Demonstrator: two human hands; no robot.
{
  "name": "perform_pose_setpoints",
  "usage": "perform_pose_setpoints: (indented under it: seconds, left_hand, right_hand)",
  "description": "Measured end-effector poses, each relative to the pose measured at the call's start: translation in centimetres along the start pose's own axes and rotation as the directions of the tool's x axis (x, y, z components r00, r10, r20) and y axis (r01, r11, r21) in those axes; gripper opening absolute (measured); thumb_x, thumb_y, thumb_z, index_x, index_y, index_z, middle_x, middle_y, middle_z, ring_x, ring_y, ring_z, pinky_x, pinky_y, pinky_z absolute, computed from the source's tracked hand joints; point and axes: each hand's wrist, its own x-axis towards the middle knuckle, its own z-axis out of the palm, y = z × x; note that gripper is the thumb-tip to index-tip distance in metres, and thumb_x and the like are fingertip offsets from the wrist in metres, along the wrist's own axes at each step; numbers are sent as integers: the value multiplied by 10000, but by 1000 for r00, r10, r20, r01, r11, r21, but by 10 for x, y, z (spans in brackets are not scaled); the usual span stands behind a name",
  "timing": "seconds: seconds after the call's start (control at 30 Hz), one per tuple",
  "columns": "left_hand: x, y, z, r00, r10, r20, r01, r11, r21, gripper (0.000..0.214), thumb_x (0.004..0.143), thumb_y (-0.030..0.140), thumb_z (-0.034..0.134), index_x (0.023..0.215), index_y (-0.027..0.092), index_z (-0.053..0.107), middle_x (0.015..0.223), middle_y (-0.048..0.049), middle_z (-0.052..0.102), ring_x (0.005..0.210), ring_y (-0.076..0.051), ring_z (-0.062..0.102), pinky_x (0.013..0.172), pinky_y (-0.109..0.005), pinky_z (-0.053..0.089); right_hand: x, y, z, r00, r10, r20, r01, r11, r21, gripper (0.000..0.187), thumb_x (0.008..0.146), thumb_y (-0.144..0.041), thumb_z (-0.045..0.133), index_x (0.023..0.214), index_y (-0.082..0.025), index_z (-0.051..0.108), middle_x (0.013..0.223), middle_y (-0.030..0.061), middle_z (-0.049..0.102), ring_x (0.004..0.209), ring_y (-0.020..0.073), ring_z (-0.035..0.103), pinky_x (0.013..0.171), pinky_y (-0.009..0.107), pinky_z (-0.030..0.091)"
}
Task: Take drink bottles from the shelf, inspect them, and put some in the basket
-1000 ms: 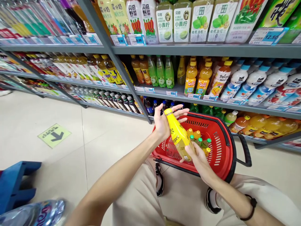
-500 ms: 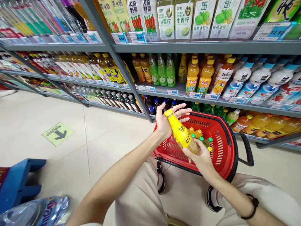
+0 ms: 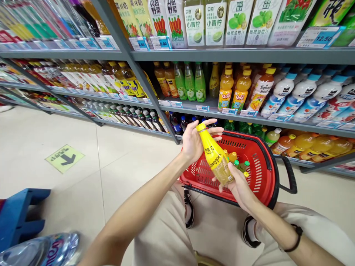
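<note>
Slender yellow-labelled plastic bottle (image 3: 215,155) is held in the air above the red plastic shopping basket with black rim (image 3: 258,190), tilted, with its yellow cap up toward the left hand (image 3: 193,142) and its base toward the right hand (image 3: 239,184). The right hand does the gripping: its thumb lies on the near side of the lower body and the other fingers go around below, so the base is pinched between them. It seems a sensible place to hold, because a filled bottle probably has most of its weight there. The left hand is spread, with the fingers stretched out behind the neck; it looks more like a light guide than a grip, and whether its palm touches the bottle I cannot tell. The label, with the word "Schweppes", faces up to the wearer, perhaps so that it can be read easily.

The basket stands just in front of the pale beige cloth trousers (image 3: 158,225), near the knees, which probably makes it easy to reach without stretching. Inside it, small bottles with green, orange and yellow caps (image 3: 236,163) are grouped together, partly hidden by the right hand. On the grey metal shelf (image 3: 244,55) unit behind, a similar yellow bottle (image 3: 214,82) stands upright beside green ones, label outward, I suppose for shoppers to see.
</note>
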Motion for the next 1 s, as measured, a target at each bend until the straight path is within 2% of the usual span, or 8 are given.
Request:
perform_pose_setpoints:
  seconds: [0.1, 0.17, 0.3, 0.37, 0.5, 0.63, 0.83, 1.0]
  left_hand:
    - [2, -2, 1, 997, 24, -70, -24, 1000, 4, 301, 910, 432, 688, 1021, 152, 702, 991, -112, 791, 910, -222, 748, 1008, -425, 566]
    - [5, -4, 0, 990, 62, -128, -62, 998, -1, 258, 910, 403, 738, 959, 160, 669, 967, -93, 788, 862, -205, 747, 1007, -430, 571]
    - [13, -5, -8, 959, 126, -254, -129, 992, 5, 309, 903, 434, 779, 967, 165, 644, 918, -67, 772, 822, -190, 750, 989, -397, 580]
    - [15, -3, -13, 947, 130, -295, -139, 990, -11, 318, 899, 438, 786, 970, 167, 637, 915, -59, 765, 837, -183, 750, 997, -377, 576]
    - [15, 3, -15, 955, 107, -275, -120, 992, -30, 302, 915, 436, 760, 983, 171, 632, 917, -49, 757, 839, -178, 745, 1004, -374, 567]
    - [10, 5, -11, 974, 99, -203, -103, 995, -11, 257, 921, 409, 729, 987, 177, 641, 875, -33, 743, 851, -186, 746, 1042, -400, 547]
    - [7, 0, -8, 987, 119, -109, -118, 993, 14, 237, 905, 360, 747, 1020, 163, 684, 865, -31, 738, 876, -202, 753, 1050, -421, 546]
    - [12, 2, -9, 966, 165, -200, -165, 986, 18, 219, 910, 345, 767, 993, 147, 721, 858, -33, 752, 968, -215, 769, 1101, -394, 521]
  right_hand:
    - [1, -1, -1, 994, 105, 24, -106, 994, 36, 591, 891, -691, 697, 1086, -133, 712, 1007, 147, 748, 757, 249, 730, 519, 312, 586]
    - [0, -2, 0, 988, 146, 56, -148, 988, 39, 617, 884, -705, 689, 1089, -123, 705, 1007, 161, 755, 752, 254, 740, 549, 323, 601]
    - [-2, -4, 4, 992, 82, 99, -82, 997, 1, 622, 854, -520, 800, 1335, -200, 569, 1117, 147, 764, 766, 248, 759, 568, 312, 598]
    - [-2, -7, 5, 992, 62, 107, -60, 998, -18, 667, 848, -492, 812, 1381, -227, 511, 1171, 155, 760, 729, 233, 757, 557, 303, 587]
    - [-1, -13, 3, 981, 131, 143, -129, 991, -25, 653, 892, -628, 717, 1353, -202, 537, 1154, 183, 774, 539, 182, 690, 499, 291, 546]
    - [1, -13, -2, 966, 194, 172, -201, 979, 24, 671, 943, -752, 543, 1233, -158, 657, 1045, 180, 792, 513, 174, 659, 483, 275, 513]
    - [3, -9, -2, 983, 165, 74, -170, 984, 56, 695, 969, -750, 443, 1008, -122, 736, 861, 153, 775, 469, 151, 597, 427, 243, 421]
    - [0, -12, 4, 996, 69, 51, -68, 997, -32, 661, 947, -740, 487, 1175, -158, 702, 1017, 164, 793, 471, 161, 613, 430, 265, 436]
